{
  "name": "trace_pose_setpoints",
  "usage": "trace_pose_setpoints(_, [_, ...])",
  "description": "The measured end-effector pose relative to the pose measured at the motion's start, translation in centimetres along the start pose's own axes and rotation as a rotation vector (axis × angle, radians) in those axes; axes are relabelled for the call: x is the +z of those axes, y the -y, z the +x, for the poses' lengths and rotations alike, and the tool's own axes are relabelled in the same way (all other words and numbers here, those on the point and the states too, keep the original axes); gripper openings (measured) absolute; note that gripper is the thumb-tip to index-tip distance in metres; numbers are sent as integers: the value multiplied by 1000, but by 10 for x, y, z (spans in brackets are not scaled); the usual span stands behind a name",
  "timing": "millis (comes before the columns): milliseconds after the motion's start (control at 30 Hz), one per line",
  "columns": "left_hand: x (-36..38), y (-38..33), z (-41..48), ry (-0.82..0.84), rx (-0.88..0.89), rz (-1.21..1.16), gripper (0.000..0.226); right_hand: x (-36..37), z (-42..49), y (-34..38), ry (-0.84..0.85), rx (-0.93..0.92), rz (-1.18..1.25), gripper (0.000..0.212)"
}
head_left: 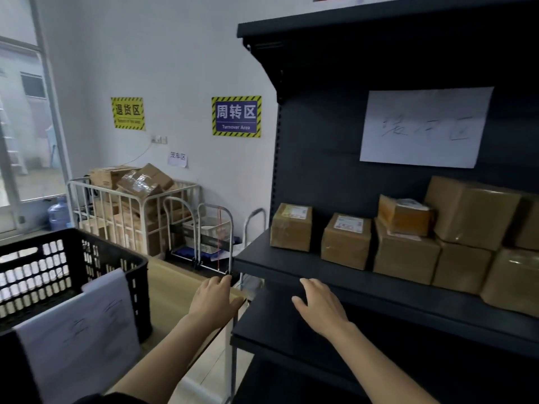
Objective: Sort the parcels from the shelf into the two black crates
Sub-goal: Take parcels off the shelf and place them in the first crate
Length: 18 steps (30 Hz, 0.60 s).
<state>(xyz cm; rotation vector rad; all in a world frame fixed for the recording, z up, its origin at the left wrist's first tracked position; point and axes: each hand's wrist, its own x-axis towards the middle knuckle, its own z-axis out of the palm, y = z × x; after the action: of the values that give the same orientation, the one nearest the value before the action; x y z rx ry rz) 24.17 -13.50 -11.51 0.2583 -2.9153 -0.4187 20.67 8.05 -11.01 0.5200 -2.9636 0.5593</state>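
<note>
Several brown cardboard parcels stand on the dark shelf board (262, 263). The leftmost small parcel (291, 227) and a second small parcel (346, 241) stand apart; further right, larger boxes (406, 256) are stacked, with a small orange-brown box (404, 215) on top. A black crate (87, 258) with a white paper sheet (78, 330) on its side sits at lower left. My left hand (214, 298) and my right hand (319, 307) reach forward below the shelf board, fingers relaxed, holding nothing.
A white wire cage cart (131, 211) full of cardboard boxes stands by the back wall, with folded hand trolleys (214, 237) beside it. A wooden table top (175, 293) lies under the crate. A lower shelf board (280, 325) juts out under my right hand.
</note>
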Motion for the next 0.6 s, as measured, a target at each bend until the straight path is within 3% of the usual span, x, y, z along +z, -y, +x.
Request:
trace_pose_setpoints(300, [6,-38,53,-8,60,-115,59,-24,20,-43,-73,80,19,55])
trace_pose_setpoints(600, [13,-39,144,39,58,-295,59,-31,95,-44,-146,119,123,54])
